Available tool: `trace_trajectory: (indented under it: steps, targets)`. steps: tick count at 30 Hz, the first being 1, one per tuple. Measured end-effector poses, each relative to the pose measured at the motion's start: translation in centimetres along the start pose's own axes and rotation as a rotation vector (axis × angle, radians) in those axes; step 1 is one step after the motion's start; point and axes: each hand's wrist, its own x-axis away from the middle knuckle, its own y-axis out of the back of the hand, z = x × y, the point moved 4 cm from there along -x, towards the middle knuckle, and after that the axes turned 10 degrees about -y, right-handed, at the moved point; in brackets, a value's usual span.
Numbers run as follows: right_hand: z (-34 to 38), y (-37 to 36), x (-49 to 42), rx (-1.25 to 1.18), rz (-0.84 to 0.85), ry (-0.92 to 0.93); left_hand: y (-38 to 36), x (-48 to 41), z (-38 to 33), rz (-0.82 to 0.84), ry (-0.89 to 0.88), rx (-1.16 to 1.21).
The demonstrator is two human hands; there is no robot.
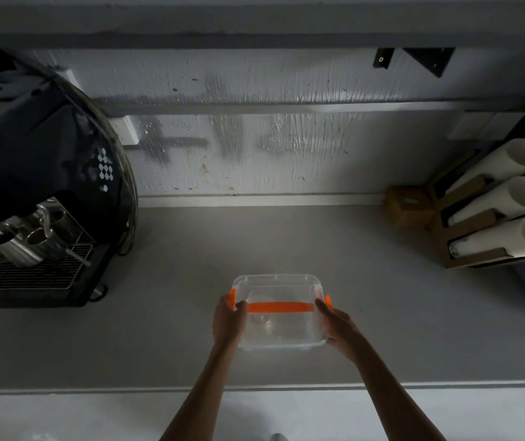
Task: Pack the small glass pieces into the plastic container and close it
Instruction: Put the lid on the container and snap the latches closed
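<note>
Hands, left hand (228, 319) and right hand (337, 324), squeeze the plastic container (278, 313) between them on the table (175, 313); one orange clip (232, 298) by a thumb might not snap, spilling glass.

The plastic container (278, 311) stands on the bench (382, 313), near its front edge and about in the middle. The left hand (227, 319) is at its left side and the right hand (337, 326) is at its right side. A coffee machine (38, 192) stands far left on the bench. At the right, against the wall (255, 138) behind, lie three tubes (503, 205) in a holder (465, 259), with a small box (409, 210) just to their left.
</note>
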Motion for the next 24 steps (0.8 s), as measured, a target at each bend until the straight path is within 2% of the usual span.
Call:
trace_trajectory:
  steps: [2,7,11,14,16,18,21,24]
  targets:
    - [-0.2,0.2,0.1,-0.018,0.005,-0.069,-0.5,-0.3,0.2,0.04,-0.026,0.047]
    - [-0.3,0.2,-0.2,0.013,0.025,-0.05,-1.1,1.0,0.8,-0.048,-0.099,-0.033]
    - [1.1,0.1,-0.7,0.16,-0.185,0.094,-1.0,1.1,0.7,-0.037,-0.097,-0.084]
    - [1.4,-0.9,0.0,0.413,-0.342,0.226,-1.0,1.2,0.8,-0.052,-0.098,-0.095]
    - [0.7,-1.6,0.8,0.579,-0.49,0.243,-1.0,1.2,0.8,-0.054,-0.104,-0.104]
    - [0.3,-2.4,1.6,0.598,-0.579,0.253,-1.1,1.2,0.7,-0.057,-0.106,-0.111]
    - [0.3,-2.5,1.4,0.521,-0.519,0.272,-1.1,1.3,0.6,-0.065,-0.105,-0.125]
    - [0.5,-1.5,0.7,0.329,-0.412,0.263,-0.9,1.4,0.5,-0.074,-0.098,-0.133]
